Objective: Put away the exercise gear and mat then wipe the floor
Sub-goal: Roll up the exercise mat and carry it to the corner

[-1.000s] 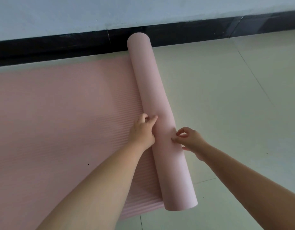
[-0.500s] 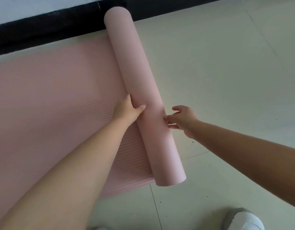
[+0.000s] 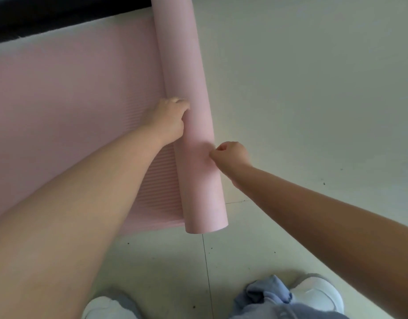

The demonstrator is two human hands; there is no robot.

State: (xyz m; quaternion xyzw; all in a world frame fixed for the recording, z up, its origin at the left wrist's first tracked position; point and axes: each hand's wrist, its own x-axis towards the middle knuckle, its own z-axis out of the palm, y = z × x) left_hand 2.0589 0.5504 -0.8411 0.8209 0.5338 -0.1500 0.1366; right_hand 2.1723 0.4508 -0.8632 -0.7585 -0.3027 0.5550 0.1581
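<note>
Only a thin roll of the pink mat [image 3: 189, 125] is gripped by the left hand [image 3: 169, 119] and pinched by the right hand [image 3: 231, 154], so most rolling and the floor [image 3: 313, 100] wiping is left.

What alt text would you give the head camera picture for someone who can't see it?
A person's two bare hands work a half-rolled pink mat on a pale tiled floor: the left hand grips the roll, the right hand touches its other side. White shoes show at the bottom edge.
</note>
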